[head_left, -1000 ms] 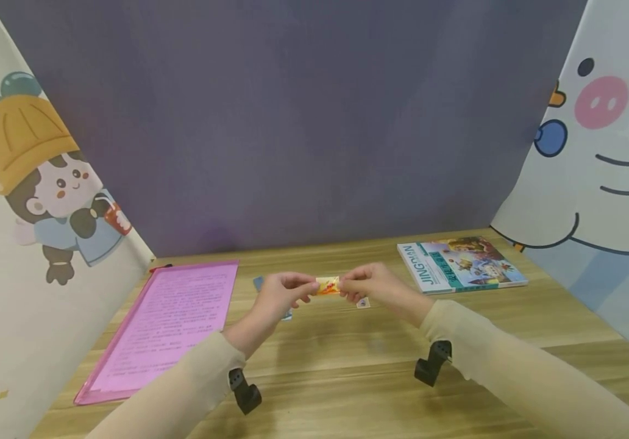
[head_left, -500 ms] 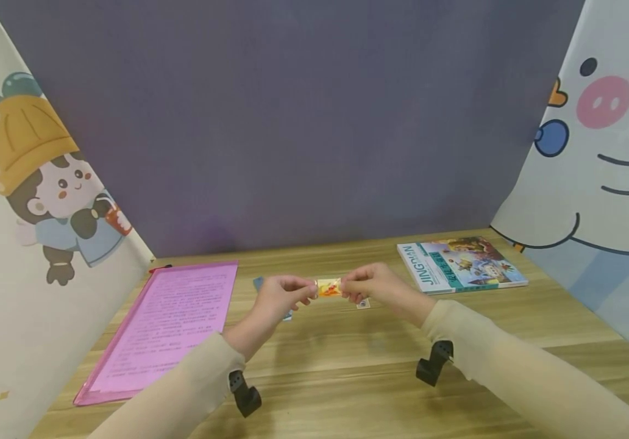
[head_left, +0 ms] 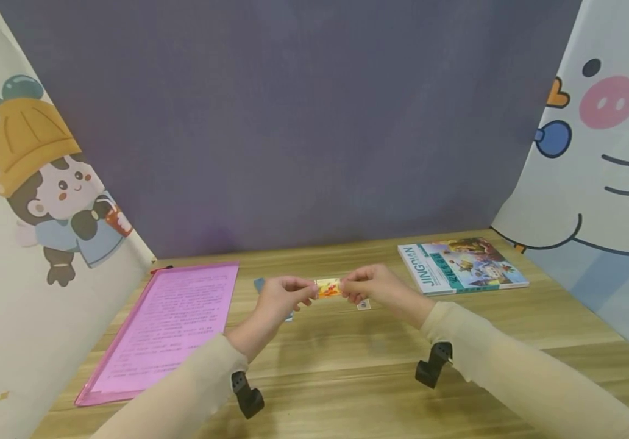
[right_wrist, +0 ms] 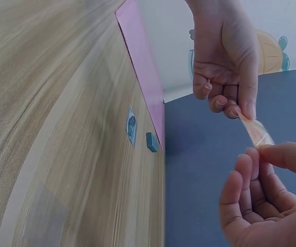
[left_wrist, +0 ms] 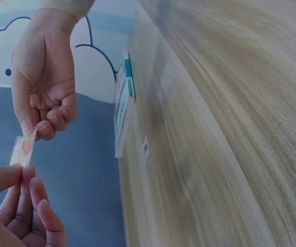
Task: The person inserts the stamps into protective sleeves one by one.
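Little moving since a second ago; hands staying put. Left hand [head_left: 277, 297] and right hand [head_left: 372, 284] each pinching one end of small orange card [head_left: 328, 287], fingers clamped, stretching it taut above desk [head_left: 347, 360] centre, probably for inspection. Pink folder [head_left: 169, 323] lying left, book [head_left: 461, 264] far right.

Left side: blocked by pink folder [head_left: 166, 323] lying flat near the curtain.
Far right: book [head_left: 461, 264] flat on table [head_left: 347, 378].
Centre, under the hands: small card [head_left: 363, 303] and blue pieces [right_wrist: 151, 141], low.
Near edge: bare wood, open passage.
Back: closed off by grey backdrop [head_left: 292, 122].
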`<state>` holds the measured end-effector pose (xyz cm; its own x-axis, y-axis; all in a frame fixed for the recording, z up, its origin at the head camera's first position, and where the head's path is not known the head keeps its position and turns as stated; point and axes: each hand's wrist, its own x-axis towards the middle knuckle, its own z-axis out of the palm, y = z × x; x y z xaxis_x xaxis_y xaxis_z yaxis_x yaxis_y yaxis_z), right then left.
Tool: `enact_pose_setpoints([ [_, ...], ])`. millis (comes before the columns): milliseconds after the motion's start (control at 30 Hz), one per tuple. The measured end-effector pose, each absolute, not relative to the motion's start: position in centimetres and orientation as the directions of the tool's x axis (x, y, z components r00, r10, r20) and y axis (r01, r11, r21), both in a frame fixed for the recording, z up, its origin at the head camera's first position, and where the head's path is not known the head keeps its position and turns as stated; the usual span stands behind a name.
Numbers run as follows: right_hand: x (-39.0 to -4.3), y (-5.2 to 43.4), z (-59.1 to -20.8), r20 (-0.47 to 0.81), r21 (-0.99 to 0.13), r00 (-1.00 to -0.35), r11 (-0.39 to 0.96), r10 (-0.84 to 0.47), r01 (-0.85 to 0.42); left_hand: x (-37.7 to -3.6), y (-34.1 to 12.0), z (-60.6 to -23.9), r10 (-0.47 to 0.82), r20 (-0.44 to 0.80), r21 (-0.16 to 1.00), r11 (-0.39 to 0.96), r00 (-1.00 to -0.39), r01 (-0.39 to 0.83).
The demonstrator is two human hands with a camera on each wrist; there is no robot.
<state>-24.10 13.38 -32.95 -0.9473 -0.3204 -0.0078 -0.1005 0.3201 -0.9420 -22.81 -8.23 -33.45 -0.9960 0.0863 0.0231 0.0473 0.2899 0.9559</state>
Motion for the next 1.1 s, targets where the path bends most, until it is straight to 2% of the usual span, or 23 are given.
enact_pose_setpoints([
  [400, -24.4, 12.9, -33.7, -0.033, -0.958, -0.953, 0.283, -0.301, -0.056, -23.2, -8.3, -34.0, 0.072, -0.016, 0.952, 0.306, -0.997, 0.007],
  [667, -25.6, 11.8, -35.4, -0.094, -0.958, -0.970, 0.287, -0.225, 0.027, -24.4, -8.5, -34.9, 0.049, -0.041, 0.946, 0.324, -0.998, -0.023],
  [900, -26.6, 11.1, -36.7, -0.120, -0.957, -0.970, 0.284, -0.211, 0.057, -25.6, -8.8, -36.3, 0.053, -0.097, 0.931, 0.357, -0.994, -0.072],
  [1100, -27.2, 10.3, -37.7, -0.193, -0.955, -0.964, 0.258, -0.181, 0.143, -26.1, -8.8, -37.1, 0.045, -0.134, 0.921, 0.374, -0.990, -0.107],
])
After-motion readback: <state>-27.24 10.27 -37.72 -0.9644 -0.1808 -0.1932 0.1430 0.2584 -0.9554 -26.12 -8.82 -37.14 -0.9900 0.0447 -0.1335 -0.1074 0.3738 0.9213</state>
